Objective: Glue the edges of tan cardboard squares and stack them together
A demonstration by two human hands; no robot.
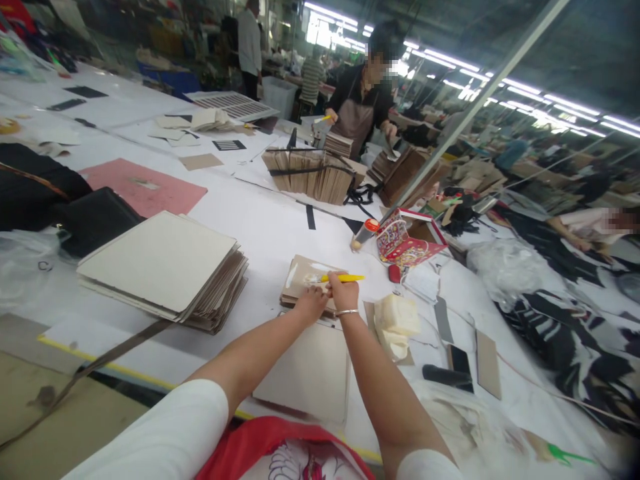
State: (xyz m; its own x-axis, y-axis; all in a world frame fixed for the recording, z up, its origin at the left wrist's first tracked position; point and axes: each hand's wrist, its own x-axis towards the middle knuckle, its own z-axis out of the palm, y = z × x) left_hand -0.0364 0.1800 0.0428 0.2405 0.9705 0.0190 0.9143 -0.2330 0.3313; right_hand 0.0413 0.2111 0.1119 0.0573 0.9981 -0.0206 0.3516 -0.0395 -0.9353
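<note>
A small stack of brown cardboard pieces (293, 279) lies before me on the white table, with white smears on its top piece. My right hand (344, 293) is closed around a yellow-handled brush (354, 278), whose working end points left over the smeared cardboard. My left hand (313, 301) rests on the near side of the same piece, fingers bent and slightly apart, close to the right hand. Beneath my forearms lies a large pale board (305, 373). To the left sits a tall stack of large grey boards (165, 267).
A pink sheet (145, 187) and black material (100, 217) lie left. Further back stands a strapped bundle of cardboard (307, 175), with a co-worker (357, 100) behind it. Rightward are a red patterned box (410, 241), a capped bottle (366, 233), a yellowish block (397, 317) and a phone-like dark slab (459, 360).
</note>
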